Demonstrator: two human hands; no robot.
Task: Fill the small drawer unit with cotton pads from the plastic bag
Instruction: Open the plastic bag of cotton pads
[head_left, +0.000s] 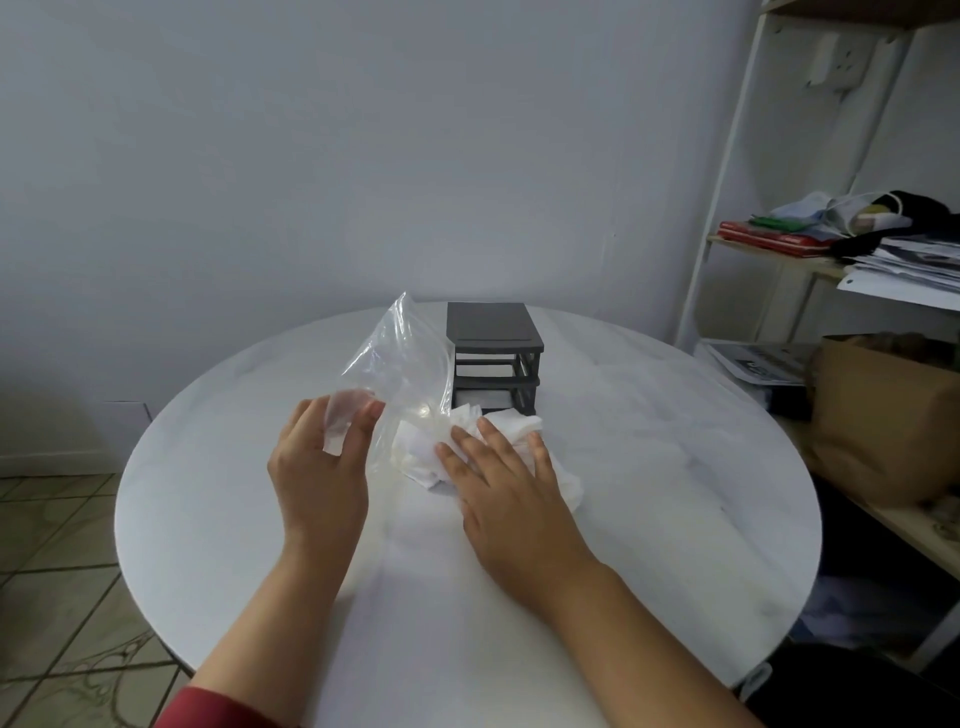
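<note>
The left hand pinches the plastic bag, while the right hand, seemingly flat on the cotton pads, should gather them neatly toward the drawer unit.

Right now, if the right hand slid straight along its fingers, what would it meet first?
The right hand lies on the cotton pads; pushing on, it would likely reach the drawer unit next, though depth is unclear.

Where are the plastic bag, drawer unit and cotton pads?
plastic bag (395, 353): head view, clear upper side.
drawer unit (491, 322): head view, dark top.
cotton pads (511, 421): head view, white heap's far edge.
</note>
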